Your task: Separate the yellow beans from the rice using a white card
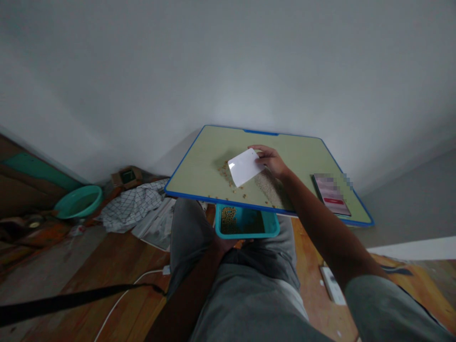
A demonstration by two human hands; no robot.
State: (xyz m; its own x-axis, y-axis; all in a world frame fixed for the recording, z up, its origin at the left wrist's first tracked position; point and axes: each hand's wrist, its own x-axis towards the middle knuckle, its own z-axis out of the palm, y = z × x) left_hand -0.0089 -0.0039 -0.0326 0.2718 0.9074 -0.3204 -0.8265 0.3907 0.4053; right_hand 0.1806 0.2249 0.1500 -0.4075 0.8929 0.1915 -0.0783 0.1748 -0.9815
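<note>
White plastic scraper card (pixel 245 167) tilts, pinched in the right hand (pixel 271 160), among scattered yellow beans (pixel 228 173) on a blue-edged board (pixel 292 142); the left hand (pixel 224 244), mostly hidden, seems to support a teal tray (pixel 247 229) below the near edge (right where falling beans would land).

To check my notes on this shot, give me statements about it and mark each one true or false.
1. The right hand holds a white card against the blue-edged board. True.
2. The left hand rests on top of the board. False: it is below the board, at the teal tray.
3. The teal tray holds small yellow grains. True.
4. The phone lies on the floor beside the teal basin. False: it lies on the board, and the basin is on the floor.
</note>
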